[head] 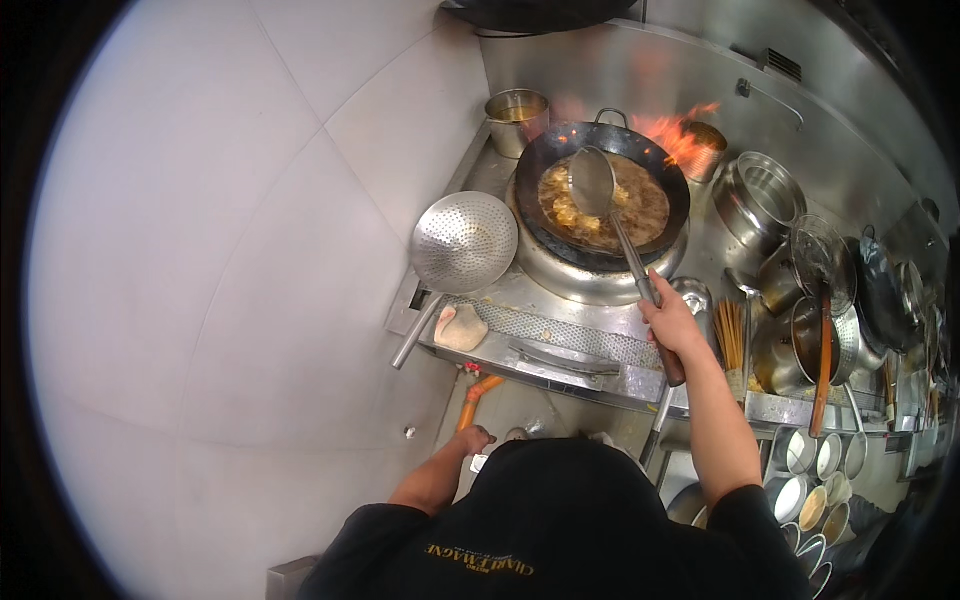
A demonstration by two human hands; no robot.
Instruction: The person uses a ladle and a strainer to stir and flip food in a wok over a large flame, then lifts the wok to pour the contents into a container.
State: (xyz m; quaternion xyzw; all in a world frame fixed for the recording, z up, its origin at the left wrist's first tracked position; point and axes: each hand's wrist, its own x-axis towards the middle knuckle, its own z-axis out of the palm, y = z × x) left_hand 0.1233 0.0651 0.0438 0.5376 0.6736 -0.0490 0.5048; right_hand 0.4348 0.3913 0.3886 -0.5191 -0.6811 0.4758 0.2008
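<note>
My right hand (670, 315) is closed around the handle of a ladle (592, 181), whose round metal head is over the wok. Browned pieces of food (574, 214) lie in bubbling oil in the dark wok (529, 196), which sits on a round burner ring (555, 281). Flames (679, 139) flare behind the wok's right rim. My left hand (475, 440) is low beside my body, near an orange pipe; whether it holds anything cannot be told. A perforated metal strainer (465, 241) rests left of the wok, above a folded cloth (460, 328).
A metal pot of liquid (517, 124) stands behind the strainer, against the wall. Right of the wok are a tin can (705, 154), stacked steel pots (757, 202), a bamboo brush (729, 334) and a wire skimmer (823, 262). Several seasoning containers (790, 499) stand lower right.
</note>
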